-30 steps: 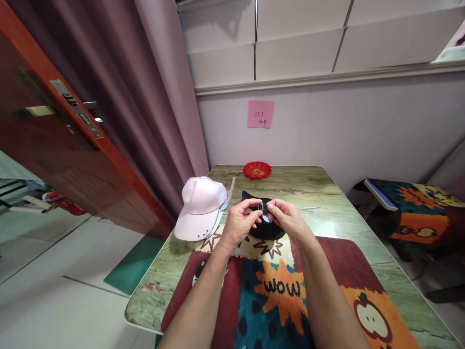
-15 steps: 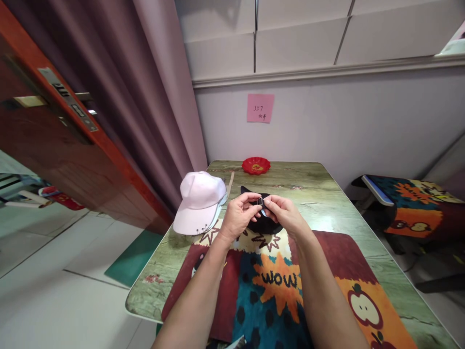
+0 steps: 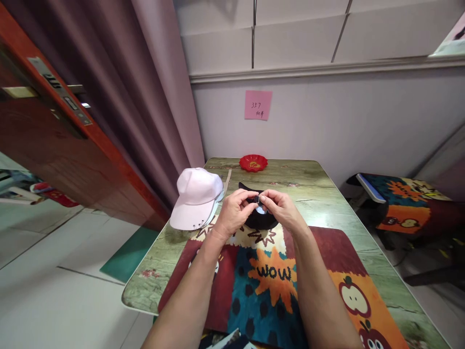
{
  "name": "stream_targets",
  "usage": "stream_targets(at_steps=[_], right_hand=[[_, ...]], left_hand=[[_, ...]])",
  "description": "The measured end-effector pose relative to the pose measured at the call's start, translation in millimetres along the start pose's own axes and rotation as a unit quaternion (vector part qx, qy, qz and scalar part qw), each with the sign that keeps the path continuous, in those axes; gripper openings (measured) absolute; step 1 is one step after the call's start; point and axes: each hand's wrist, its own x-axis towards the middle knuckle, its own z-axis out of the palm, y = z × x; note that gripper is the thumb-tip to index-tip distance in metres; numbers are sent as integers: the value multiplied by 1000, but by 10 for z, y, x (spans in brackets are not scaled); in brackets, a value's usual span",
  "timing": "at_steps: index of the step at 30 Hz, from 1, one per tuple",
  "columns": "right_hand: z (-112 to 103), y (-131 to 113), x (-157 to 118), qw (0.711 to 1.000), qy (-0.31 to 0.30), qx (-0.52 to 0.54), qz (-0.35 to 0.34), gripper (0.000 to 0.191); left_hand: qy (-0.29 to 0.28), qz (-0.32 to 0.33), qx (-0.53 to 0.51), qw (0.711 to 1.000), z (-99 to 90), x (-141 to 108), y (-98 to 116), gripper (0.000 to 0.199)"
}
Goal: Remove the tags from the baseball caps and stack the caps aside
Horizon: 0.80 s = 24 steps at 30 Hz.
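Observation:
A black cap (image 3: 260,223) rests on the table, at the far edge of the printed mat, partly covered by my hands. Its back strap, with a small metal buckle (image 3: 258,198), is pinched between both hands. My left hand (image 3: 238,207) grips the strap on the left side with thumb and fingertips. On the other side of the buckle, my right hand (image 3: 280,206) pinches the strap too. A pale patch (image 3: 261,210) shows inside the cap below the fingers. To the left sits a pale pink cap (image 3: 198,189) with small rings on its brim, over a light blue one (image 3: 214,209).
A red scalloped dish (image 3: 253,164) stands at the back of the wood-patterned table (image 3: 145,271). The colourful mat (image 3: 265,308) lies under my forearms. A pink note (image 3: 258,104) is on the wall. Curtain and door are at left, another table (image 3: 410,203) at right.
The view has shifted slightly. My hands stay at the strap and buckle, and more of the pale patch inside the black cap shows beneath my fingers.

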Motion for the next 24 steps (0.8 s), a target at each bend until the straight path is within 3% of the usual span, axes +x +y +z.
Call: stream_targets(at_steps=[6, 12, 15, 24], right_hand=[[82, 19, 18, 999, 42, 16, -30, 30], [63, -48, -16, 997, -5, -30, -72, 46], [80, -22, -8, 997, 14, -30, -68, 47], [130, 11, 19, 985, 84, -127, -78, 31]], left_hand=[[30, -99, -121, 987, 53, 1, -26, 26], [28, -141, -228, 963, 32, -11, 24, 20], [52, -157, -271, 948, 52, -13, 26, 22], [89, -168, -219, 957, 96, -3, -5, 23]])
